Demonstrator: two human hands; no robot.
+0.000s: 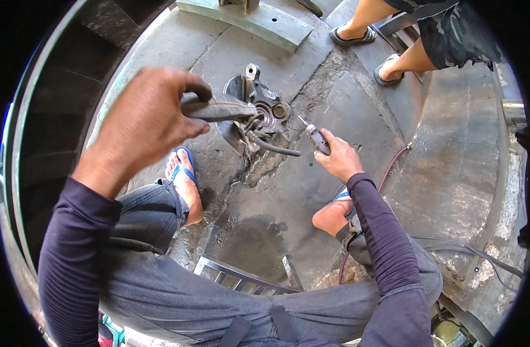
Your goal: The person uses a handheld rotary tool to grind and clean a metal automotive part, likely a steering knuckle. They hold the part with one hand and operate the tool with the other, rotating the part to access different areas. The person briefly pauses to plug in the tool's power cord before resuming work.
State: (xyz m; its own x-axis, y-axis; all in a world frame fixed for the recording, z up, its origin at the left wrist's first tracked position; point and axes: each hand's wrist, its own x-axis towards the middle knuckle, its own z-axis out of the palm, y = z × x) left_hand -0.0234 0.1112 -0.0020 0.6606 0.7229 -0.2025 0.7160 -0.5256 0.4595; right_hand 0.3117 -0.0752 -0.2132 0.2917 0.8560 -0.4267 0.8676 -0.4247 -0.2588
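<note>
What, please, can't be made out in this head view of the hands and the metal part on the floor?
- Left hand: its fingers hide how it grips the dark tool.
- Right hand: it covers most of the air tool; the tip is too small to identify.
- Hub part: the dark tool and hoses mask its left side.
- Red hose: its lower run passes behind the right arm.
- Other person: cut off by the top edge.

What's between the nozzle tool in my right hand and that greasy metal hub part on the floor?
Nothing visible. The right hand points the nozzle tool at the hub part across bare concrete; the left hand holds a dark tool on the opposite side.
</note>
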